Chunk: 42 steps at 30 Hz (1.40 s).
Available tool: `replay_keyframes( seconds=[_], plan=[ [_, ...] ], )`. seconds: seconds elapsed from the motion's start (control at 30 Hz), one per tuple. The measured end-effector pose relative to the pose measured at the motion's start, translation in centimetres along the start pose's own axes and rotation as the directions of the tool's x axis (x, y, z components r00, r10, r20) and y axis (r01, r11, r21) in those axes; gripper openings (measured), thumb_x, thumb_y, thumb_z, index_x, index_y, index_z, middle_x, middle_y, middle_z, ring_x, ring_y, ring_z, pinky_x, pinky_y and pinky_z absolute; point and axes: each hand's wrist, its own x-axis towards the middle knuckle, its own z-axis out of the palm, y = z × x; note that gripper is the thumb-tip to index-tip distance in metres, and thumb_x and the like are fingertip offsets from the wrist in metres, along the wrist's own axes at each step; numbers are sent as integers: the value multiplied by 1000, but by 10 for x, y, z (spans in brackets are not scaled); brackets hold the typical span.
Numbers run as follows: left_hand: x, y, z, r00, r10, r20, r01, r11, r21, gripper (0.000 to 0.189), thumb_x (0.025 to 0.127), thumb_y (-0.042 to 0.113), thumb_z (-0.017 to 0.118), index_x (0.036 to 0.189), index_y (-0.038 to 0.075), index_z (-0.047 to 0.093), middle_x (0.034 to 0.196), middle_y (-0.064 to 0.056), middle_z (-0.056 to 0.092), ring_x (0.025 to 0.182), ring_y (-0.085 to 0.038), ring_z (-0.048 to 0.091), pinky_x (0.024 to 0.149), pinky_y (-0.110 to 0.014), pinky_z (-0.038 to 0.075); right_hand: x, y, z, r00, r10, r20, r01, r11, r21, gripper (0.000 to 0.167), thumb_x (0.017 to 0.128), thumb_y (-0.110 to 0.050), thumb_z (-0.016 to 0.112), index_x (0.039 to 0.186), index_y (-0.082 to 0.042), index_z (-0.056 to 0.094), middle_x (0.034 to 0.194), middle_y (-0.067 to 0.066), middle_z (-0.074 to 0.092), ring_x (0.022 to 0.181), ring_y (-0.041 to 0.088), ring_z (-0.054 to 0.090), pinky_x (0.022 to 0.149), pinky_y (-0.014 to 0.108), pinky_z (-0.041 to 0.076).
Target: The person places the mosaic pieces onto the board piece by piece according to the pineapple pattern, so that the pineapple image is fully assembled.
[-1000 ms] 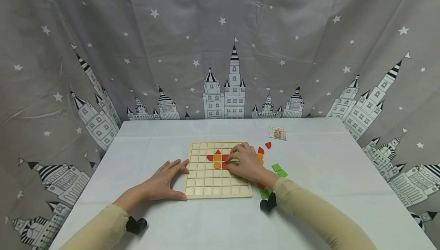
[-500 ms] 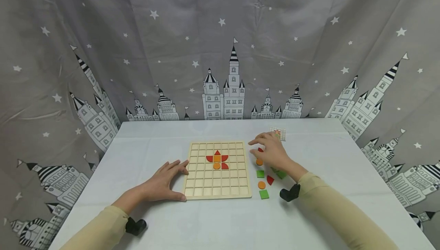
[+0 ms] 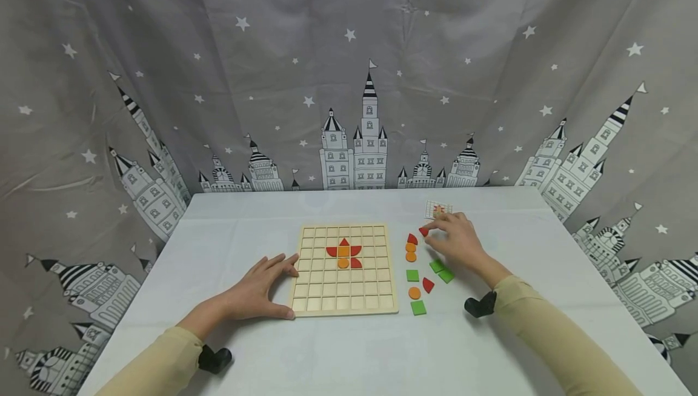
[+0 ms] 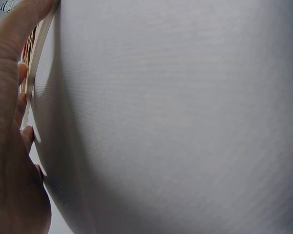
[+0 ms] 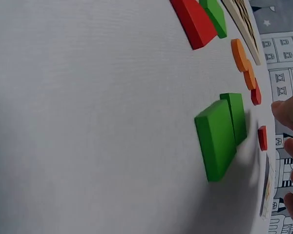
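Note:
A wooden grid board (image 3: 338, 305) lies flat on the table. On it several pieces form a figure: a red triangle (image 3: 344, 242), red quarter-circles (image 3: 356, 263), an orange square (image 3: 343, 251) and an orange disc (image 3: 343, 263). My left hand (image 3: 256, 290) rests with spread fingers against the board's left edge; in the left wrist view its fingers (image 4: 22, 73) touch the rim. Beyond the board's right side, my right hand (image 3: 458, 241) reaches over a loose red quarter-circle (image 3: 423, 232), thumb and fingers apart. In the right wrist view that red piece (image 5: 262, 138) lies on the table near the thumb.
Right of the board lie loose orange discs (image 3: 411, 257), green squares (image 3: 418, 307) and red quarter-circles (image 3: 428, 285). A small pattern card (image 3: 438, 209) lies behind my right hand. A grey castle-print curtain (image 3: 349, 81) hangs behind the white table (image 3: 338, 353).
My right hand has left the red quarter-circle on the board and moved right, to the loose red piece near the card. My left hand stays at the board's edge.

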Motion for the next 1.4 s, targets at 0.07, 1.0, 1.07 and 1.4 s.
replay_keyframes(
  seconds=[0.07,1.0,1.07,1.4],
  plan=[
    [0,1,0,1000,0,1,0,1000,-2,82,68,73,81,129,25,55,167,-3,28,153,-39,18,125,-60,3,2,1,4,1000,3,20,-2,1000,-20,28,91,-30,76,116,-17,77,137,17,60,123,38,45,103,56,38],
    [3,0,0,1000,-16,7,15,1000,15,83,65,76,80,127,29,53,167,-1,28,154,-37,18,125,-59,4,-2,6,11,992,-34,120,41,998,-57,19,88,-27,75,107,-26,79,125,9,61,118,33,45,100,55,41],
    [3,0,0,1000,-19,3,19,1000,12,83,65,76,80,127,29,53,167,-1,28,154,-37,18,125,-59,4,-2,6,11,993,-20,119,25,999,-39,20,88,-34,79,106,-26,79,126,9,61,119,33,45,101,54,40],
    [1,-1,1,1000,-12,-6,12,1000,5,82,66,75,81,127,28,53,167,-3,29,153,-39,19,125,-60,4,-4,1,15,993,-24,115,31,998,-54,15,88,-29,76,102,-25,79,120,7,62,116,32,45,99,53,42]
  ],
)
